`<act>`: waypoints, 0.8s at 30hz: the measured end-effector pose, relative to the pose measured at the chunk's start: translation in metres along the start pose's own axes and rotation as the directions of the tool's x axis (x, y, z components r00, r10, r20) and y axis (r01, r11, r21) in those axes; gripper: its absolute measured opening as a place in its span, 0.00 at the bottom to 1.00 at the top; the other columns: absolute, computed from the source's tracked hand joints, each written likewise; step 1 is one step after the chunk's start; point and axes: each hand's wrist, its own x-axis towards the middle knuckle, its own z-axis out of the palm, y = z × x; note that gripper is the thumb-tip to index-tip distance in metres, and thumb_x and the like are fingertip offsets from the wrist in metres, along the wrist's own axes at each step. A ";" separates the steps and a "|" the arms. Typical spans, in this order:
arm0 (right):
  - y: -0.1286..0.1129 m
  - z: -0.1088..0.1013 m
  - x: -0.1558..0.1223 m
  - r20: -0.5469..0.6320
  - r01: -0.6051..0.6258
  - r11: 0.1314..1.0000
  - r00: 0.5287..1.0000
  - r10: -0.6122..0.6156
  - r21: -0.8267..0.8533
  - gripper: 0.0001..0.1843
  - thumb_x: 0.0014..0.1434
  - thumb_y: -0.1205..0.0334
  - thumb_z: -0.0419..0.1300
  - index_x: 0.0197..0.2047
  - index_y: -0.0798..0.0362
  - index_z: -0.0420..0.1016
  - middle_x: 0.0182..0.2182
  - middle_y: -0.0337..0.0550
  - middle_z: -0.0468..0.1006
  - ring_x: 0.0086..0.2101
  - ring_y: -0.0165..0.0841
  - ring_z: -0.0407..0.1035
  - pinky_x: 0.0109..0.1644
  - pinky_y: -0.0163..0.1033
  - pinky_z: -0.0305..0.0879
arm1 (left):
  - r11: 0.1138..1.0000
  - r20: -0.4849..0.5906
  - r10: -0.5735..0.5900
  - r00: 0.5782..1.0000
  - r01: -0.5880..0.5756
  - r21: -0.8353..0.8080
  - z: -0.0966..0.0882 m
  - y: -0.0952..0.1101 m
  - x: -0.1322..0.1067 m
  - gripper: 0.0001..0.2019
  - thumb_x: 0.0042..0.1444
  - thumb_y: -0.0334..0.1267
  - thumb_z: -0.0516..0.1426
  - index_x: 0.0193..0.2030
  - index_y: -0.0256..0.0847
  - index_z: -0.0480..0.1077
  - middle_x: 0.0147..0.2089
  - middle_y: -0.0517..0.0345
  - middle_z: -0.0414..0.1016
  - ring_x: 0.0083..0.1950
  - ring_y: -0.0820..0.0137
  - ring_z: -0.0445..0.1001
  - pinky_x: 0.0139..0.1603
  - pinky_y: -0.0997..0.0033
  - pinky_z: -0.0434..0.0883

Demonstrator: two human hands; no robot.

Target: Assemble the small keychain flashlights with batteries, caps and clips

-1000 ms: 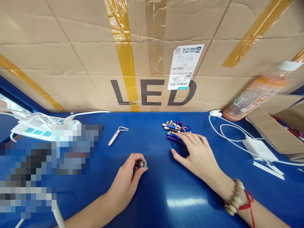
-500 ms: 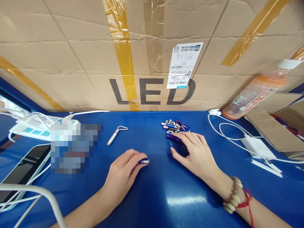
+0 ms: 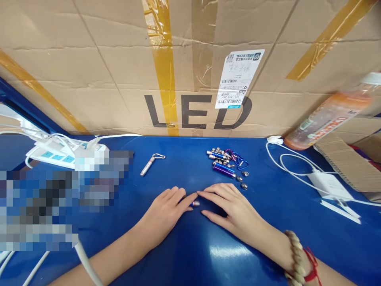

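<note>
In the head view, the left hand (image 3: pixel 166 210) grasps a small blue tube (image 3: pixel 195 203) with a shiny metal end, its grip closed about it above the glossy blue surface (image 3: pixel 181 171); the right hand (image 3: pixel 236 214) has its grip parted, just beside that end (whether it touches the left hand, I cannot tell). The step in hand looks like bringing both hands to the tube; the next move probably calls for a precise pinch. Beyond lie a smooth purple tube (image 3: pixel 224 171), small round metal discs (image 3: pixel 244 186) and creased cardboard (image 3: pixel 119 67).
</note>
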 end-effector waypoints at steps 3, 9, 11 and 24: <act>-0.001 0.003 -0.001 -0.040 0.000 0.998 0.999 0.003 0.070 0.15 0.59 0.60 0.59 0.49 0.54 0.71 0.41 0.43 0.74 0.40 0.32 0.66 0.42 0.40 0.62 | 0.996 -0.009 -0.031 0.999 0.030 -0.088 0.000 0.006 0.003 0.11 0.65 0.38 0.45 0.47 0.35 0.60 0.35 0.55 0.70 0.34 0.69 0.70 0.35 0.68 0.68; -0.013 0.007 -0.003 -0.047 0.022 0.984 0.999 -0.014 0.174 0.08 0.60 0.65 0.57 0.44 0.51 0.73 0.38 0.40 0.75 0.36 0.30 0.67 0.39 0.38 0.64 | 0.962 -0.087 -0.001 0.996 -0.023 -0.273 -0.005 0.017 0.002 0.03 0.64 0.33 0.47 0.39 0.37 0.54 0.30 0.59 0.66 0.28 0.73 0.66 0.31 0.73 0.68; -0.015 0.006 -0.002 -0.084 0.030 0.989 0.996 -0.018 0.142 0.07 0.60 0.68 0.56 0.41 0.52 0.73 0.36 0.40 0.75 0.36 0.30 0.67 0.39 0.38 0.65 | 0.932 -0.100 -0.024 0.995 -0.014 -0.362 -0.004 0.018 0.000 0.04 0.63 0.32 0.49 0.41 0.38 0.53 0.30 0.59 0.66 0.29 0.75 0.65 0.32 0.74 0.68; -0.003 0.005 0.000 -0.333 -0.228 0.951 0.898 0.288 0.210 0.07 0.50 0.67 0.62 0.35 0.51 0.75 0.28 0.38 0.74 0.26 0.25 0.67 0.22 0.27 0.63 | 0.836 -0.120 -0.329 0.937 0.229 -0.499 0.002 0.016 -0.002 0.14 0.58 0.29 0.51 0.48 0.39 0.50 0.39 0.55 0.64 0.32 0.77 0.62 0.31 0.76 0.65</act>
